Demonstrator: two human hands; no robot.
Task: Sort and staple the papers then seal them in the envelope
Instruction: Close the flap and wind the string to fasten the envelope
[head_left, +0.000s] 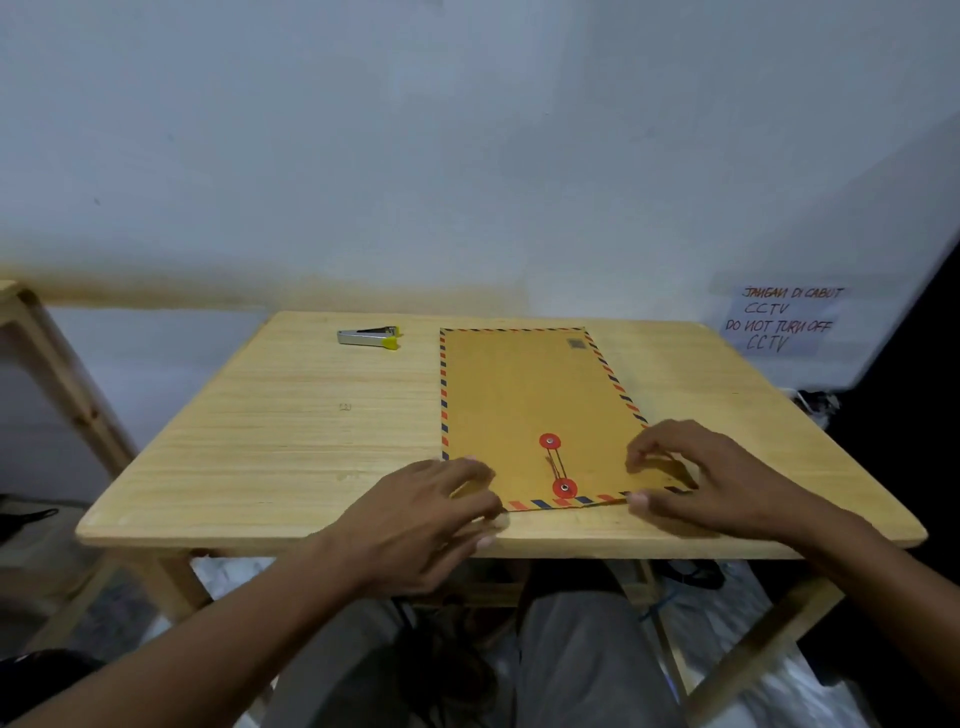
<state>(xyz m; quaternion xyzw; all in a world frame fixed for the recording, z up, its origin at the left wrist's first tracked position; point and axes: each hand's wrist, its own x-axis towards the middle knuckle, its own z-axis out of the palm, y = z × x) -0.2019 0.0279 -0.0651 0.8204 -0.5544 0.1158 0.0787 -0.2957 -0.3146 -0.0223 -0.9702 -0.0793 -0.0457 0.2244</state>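
A brown envelope (524, 405) with a red-and-blue striped border lies flat on the wooden table (291, 441), its flap end toward me. A string runs between its two red closure discs (549, 441). My left hand (431, 504) rests at the envelope's near left corner, fingers loosely bent. My right hand (691, 478) sits over the near right corner, fingers curved with tips on the envelope and thumb at its near edge. A grey stapler (369, 336) with yellow tips lies at the far left of the table. No loose papers show.
A handwritten paper sign (782, 318) hangs on the wall at the right. Another wooden table's corner (21, 306) shows at the left. A small staple-like speck (345, 407) lies mid-table. My legs are under the table's front edge.
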